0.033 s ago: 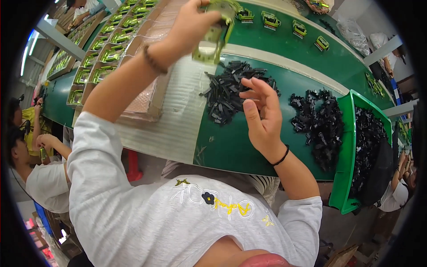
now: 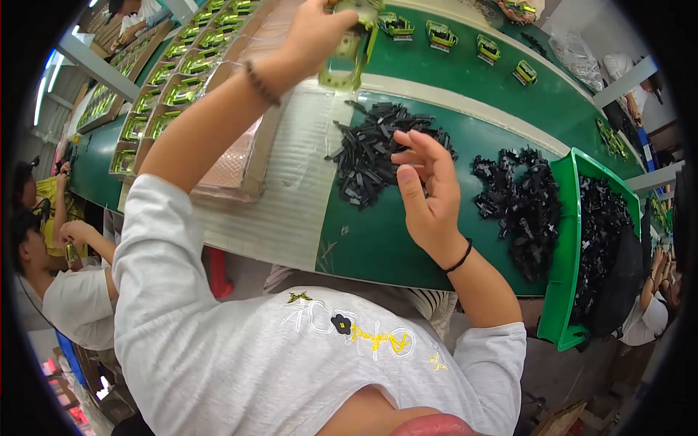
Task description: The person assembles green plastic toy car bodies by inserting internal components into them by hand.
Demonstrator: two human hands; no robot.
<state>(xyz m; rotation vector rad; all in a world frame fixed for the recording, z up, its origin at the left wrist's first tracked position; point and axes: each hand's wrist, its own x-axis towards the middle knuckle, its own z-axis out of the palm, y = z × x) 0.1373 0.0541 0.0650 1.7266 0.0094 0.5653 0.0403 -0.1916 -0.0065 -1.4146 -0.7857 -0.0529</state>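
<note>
My left hand (image 2: pixel 314 40), at the top middle, is closed on a lime-green plastic frame (image 2: pixel 340 73) with openings through it; part of the frame is hidden by the fingers. My right hand (image 2: pixel 430 192) is raised with fingers apart and slightly curled, with nothing in it. It hovers by the right side of a heap of slim black plastic pieces (image 2: pixel 374 149) on the green tabletop (image 2: pixel 371 240). Farther right lies a second heap of black plastic parts (image 2: pixel 520 207).
A green bin (image 2: pixel 563 272) full of black parts stands at the right. Compartmented cardboard trays of green parts (image 2: pixel 182 91) lie at the left. Several green frames (image 2: pixel 441 35) are spaced along the green strip at the back. Other people (image 2: pixel 76 298) sit at the left.
My left hand and the green frame have shifted slightly up and to the left. My right hand has barely moved.
</note>
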